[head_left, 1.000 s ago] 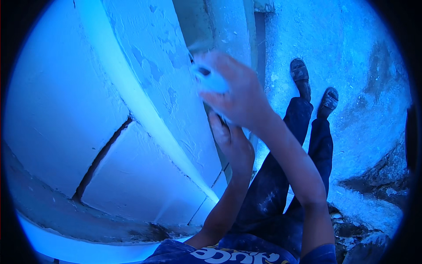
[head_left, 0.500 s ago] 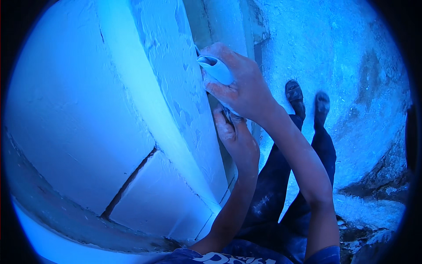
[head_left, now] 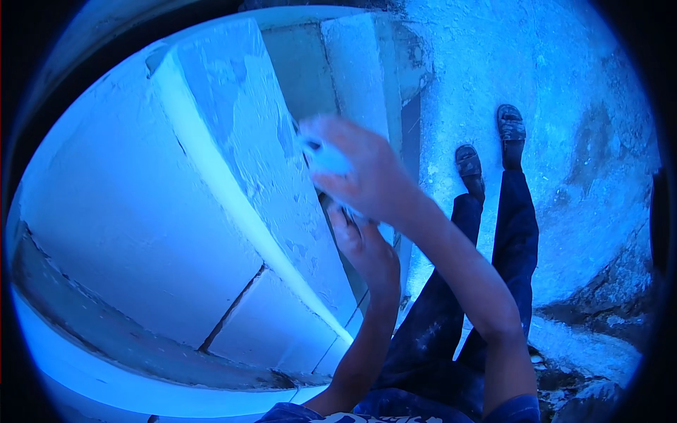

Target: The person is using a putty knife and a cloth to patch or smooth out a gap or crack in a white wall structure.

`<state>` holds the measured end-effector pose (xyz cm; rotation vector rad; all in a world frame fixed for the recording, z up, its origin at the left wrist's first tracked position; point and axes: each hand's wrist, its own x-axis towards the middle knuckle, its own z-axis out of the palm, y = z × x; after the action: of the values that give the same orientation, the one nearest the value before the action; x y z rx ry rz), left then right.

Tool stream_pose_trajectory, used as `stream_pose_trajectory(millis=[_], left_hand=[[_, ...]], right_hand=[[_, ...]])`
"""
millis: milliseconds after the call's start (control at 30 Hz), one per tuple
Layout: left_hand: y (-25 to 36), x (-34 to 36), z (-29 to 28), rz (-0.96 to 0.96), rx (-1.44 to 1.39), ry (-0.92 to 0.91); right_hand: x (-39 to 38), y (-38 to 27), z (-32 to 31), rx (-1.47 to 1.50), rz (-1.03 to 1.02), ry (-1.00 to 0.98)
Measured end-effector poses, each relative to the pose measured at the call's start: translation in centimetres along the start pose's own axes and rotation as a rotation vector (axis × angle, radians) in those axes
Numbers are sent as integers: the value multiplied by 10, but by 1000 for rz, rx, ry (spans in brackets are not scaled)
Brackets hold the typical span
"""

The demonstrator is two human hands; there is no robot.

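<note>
My right hand [head_left: 360,166] is closed round a curled, pale sheet [head_left: 330,156], whose open, rolled end shows between thumb and fingers. It is blurred by motion and lies against the edge of a pale ledge [head_left: 257,134] with patchy, rough coating. Just below it, my left hand [head_left: 367,254] is closed too, its thumb along the same edge. A dark bit shows at its fingers, but what it holds is hidden. Pale dust covers both hands.
Left of the ledge spreads a broad, pale panelled surface [head_left: 141,211] with a dark gap [head_left: 231,310] across it. My feet in dark sandals [head_left: 510,123] stand on a rough, stained floor [head_left: 543,211] to the right. Broken, dark patches lie at the lower right.
My view has shifted, and both hands now sit lower and further left in it, still at the ledge's edge. My right foot has stepped forward. The curled sheet stays in my right hand.
</note>
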<state>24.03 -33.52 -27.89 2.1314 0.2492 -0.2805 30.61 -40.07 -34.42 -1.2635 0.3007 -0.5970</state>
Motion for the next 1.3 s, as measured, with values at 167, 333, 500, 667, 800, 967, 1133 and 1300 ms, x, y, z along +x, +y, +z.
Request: stream_pose_trajectory(millis=[167, 333, 500, 667, 800, 967, 1133, 1300], left_hand=[[-4, -23, -5, -9, 5, 101], [23, 15, 32, -47, -43, 65], [8, 9, 21, 13, -79, 106], [31, 25, 39, 20, -103, 119], [39, 55, 60, 123, -157, 23], [21, 6, 37, 62, 0, 32], [20, -76, -6, -187, 8, -54], [21, -113, -70, -152, -114, 12]], right_hand=[[-6, -23, -21, 65, 299, -336], [49, 0, -25, 72, 93, -122], [40, -23, -27, 58, 227, -263], [60, -11, -31, -18, 182, -222], [102, -4, -42, 67, 107, -144], [70, -37, -59, 176, 383, -172], [4, -39, -68, 240, 498, -103], [-23, -62, -56, 560, 667, 11]])
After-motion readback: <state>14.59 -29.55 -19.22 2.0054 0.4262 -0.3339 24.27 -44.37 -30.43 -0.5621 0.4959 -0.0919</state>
